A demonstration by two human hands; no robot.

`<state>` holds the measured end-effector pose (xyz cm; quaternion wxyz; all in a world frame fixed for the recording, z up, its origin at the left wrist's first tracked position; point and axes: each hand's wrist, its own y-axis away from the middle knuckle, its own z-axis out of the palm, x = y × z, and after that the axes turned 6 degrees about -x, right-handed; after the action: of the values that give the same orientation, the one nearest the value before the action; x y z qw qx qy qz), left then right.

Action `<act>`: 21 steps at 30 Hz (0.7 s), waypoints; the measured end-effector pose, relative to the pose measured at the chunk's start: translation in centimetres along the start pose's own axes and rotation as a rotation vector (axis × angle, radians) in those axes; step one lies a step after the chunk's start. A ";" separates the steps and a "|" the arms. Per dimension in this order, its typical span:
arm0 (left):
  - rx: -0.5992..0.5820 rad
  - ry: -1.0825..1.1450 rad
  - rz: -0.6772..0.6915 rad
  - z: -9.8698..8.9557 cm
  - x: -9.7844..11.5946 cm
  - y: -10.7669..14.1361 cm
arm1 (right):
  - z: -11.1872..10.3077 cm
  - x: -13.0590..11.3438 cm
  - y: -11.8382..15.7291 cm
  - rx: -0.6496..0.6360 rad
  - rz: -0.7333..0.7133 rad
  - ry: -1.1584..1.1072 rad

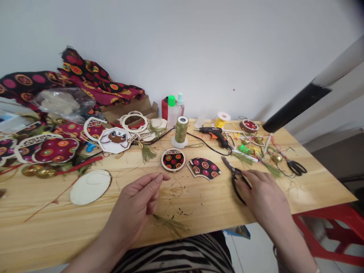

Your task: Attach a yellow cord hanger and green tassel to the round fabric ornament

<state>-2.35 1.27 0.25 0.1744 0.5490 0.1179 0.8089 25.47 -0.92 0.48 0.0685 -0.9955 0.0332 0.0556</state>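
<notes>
My left hand [142,197] is closed above the front of the table, thumb and forefinger pinched together. Strands of a green thread tassel [172,224] come out from under its curled fingers; the tassel's upper end is hidden. My right hand [263,191] has its fingers around one handle of black-handled scissors [236,175], which lie on the wood with blades pointing away. Between the hands and a little beyond are a round wooden-framed fabric pendant [173,159] and a fan-shaped patterned piece [205,168]. A spool of olive thread [181,131] stands behind the pendant.
A hot glue gun [214,134] and its cord lie behind the fan piece. Yellow thread [222,120], a second pair of scissors [297,167] and bells are at right. Patterned cloth [93,76], wooden frames and a pale oval disc [91,187] occupy the left. Bottles [171,113] stand by the wall.
</notes>
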 end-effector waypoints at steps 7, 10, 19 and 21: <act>-0.028 0.041 -0.002 0.3 0.5 0.1 | 1.2 -8.9 0.4 -0.213 -0.496 -0.463; -0.016 0.054 -0.011 0.1 0.5 0.4 | 3.3 -11.0 0.5 -0.183 -0.536 -0.363; -0.006 0.088 -0.027 -0.2 0.5 0.5 | 5.3 -12.1 0.3 -0.028 -0.632 -0.099; -0.015 0.088 -0.026 -0.2 0.4 0.5 | 5.2 -12.0 0.3 -0.043 -0.622 -0.128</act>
<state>-2.78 0.99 0.71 0.1834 0.5101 0.1266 0.8307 12.96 0.25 -3.30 0.0629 -0.9536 -0.2784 0.0954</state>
